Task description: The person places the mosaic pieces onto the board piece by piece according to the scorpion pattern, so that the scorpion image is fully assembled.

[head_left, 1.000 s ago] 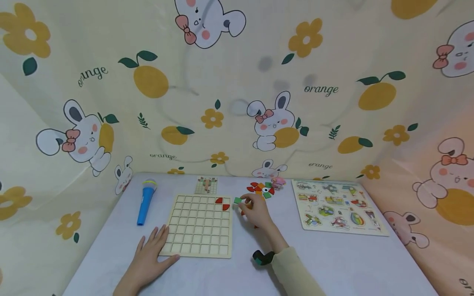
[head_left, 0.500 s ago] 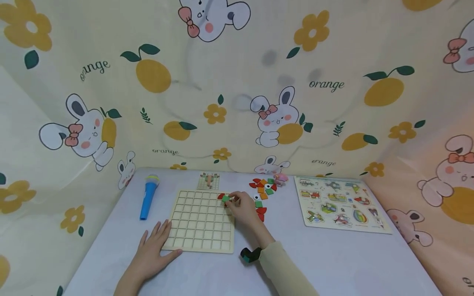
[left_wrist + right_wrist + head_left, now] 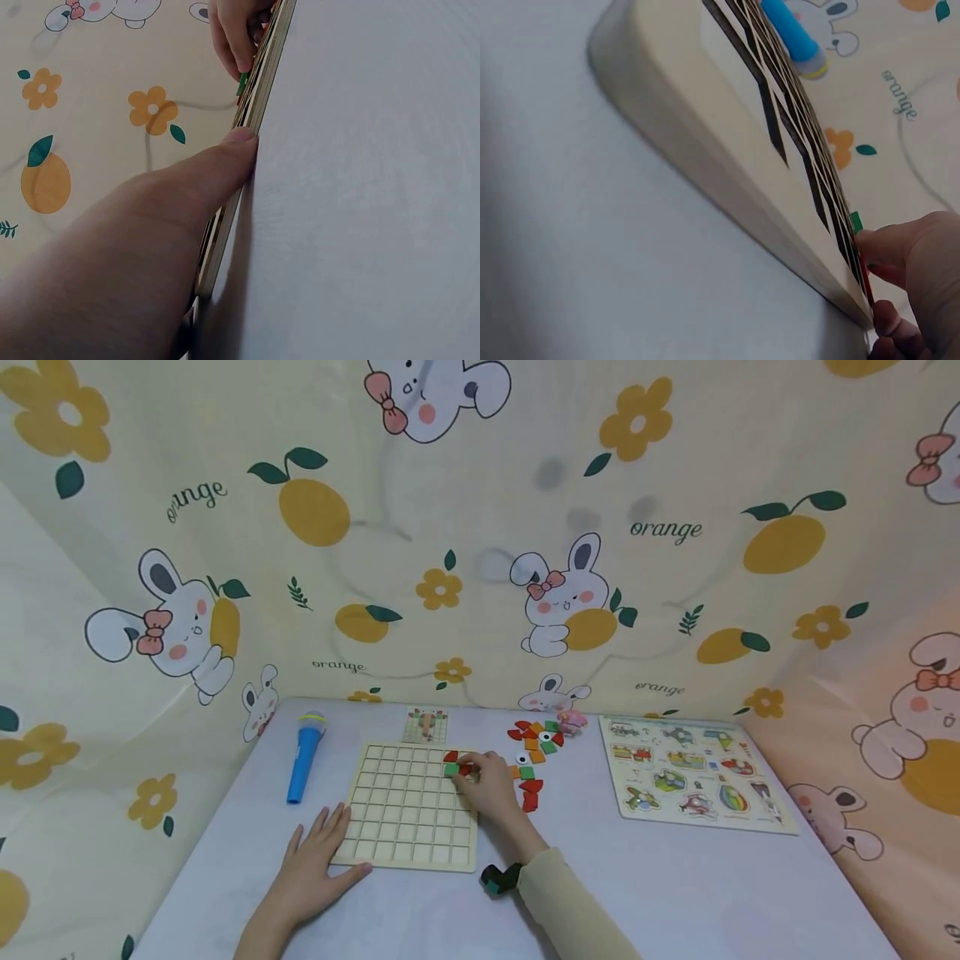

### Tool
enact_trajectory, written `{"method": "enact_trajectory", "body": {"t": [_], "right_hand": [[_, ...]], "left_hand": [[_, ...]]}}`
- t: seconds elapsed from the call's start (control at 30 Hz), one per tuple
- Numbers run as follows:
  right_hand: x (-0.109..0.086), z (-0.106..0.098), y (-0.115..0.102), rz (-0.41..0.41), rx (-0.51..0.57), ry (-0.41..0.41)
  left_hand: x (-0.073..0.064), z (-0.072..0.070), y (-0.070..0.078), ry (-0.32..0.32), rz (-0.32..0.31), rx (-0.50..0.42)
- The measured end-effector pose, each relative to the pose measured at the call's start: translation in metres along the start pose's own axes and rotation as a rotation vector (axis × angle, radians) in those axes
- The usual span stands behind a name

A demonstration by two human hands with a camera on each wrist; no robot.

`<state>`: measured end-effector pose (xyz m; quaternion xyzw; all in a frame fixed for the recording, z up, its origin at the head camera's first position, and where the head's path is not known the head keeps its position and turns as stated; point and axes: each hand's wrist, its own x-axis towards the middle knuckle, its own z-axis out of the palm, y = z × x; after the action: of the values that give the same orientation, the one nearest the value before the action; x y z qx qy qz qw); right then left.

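Observation:
A pale wooden grid board [image 3: 405,814] lies on the table. Two red quarter-round pieces are in its upper right corner, one [image 3: 451,756] plainly seen, the other partly behind my right fingers. My right hand [image 3: 489,787] pinches a green square piece [image 3: 451,770] at the cell beside that second red piece; in the right wrist view the green square [image 3: 856,221] stands just past my thumb. Whether it sits fully in the cell cannot be told. My left hand [image 3: 311,864] rests at the board's lower left edge with spread fingers, its thumb [image 3: 240,139] against the front rim.
Right of the board lie loose red [image 3: 531,800], orange, green and white pieces. A small patterned card [image 3: 426,727] lies behind the board. A blue toy microphone [image 3: 303,764] is at the left, a picture puzzle board [image 3: 693,777] at the right, and a pink figurine [image 3: 572,720] at the back.
My right hand has carried the green square from beside the loose pieces leftward onto the board, then slightly down at the cell. The left hand keeps its place; the head view has shifted a little.

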<state>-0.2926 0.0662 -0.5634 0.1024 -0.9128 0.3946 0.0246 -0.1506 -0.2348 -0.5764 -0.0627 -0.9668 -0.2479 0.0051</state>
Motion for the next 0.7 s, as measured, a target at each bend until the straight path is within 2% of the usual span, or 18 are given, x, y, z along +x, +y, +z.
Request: {"method": "enact_trajectory", "body": {"t": [0.17, 0.5, 0.7], "right_hand": [[0.0006, 0.0024, -0.0016, 0.022, -0.035, 0.014], [0.0014, 0.0029, -0.0051, 0.009, -0.026, 0.062], [-0.0008, 0.0018, -0.0073, 0.028, -0.008, 0.058]], "left_hand": [[-0.0001, -0.0006, 0.0011, -0.005, -0.003, -0.006], [0.0002, -0.0033, 0.0035, 0.007, 0.004, -0.003], [0.0001, -0.0015, 0.0026, 0.009, 0.005, -0.002]]}}
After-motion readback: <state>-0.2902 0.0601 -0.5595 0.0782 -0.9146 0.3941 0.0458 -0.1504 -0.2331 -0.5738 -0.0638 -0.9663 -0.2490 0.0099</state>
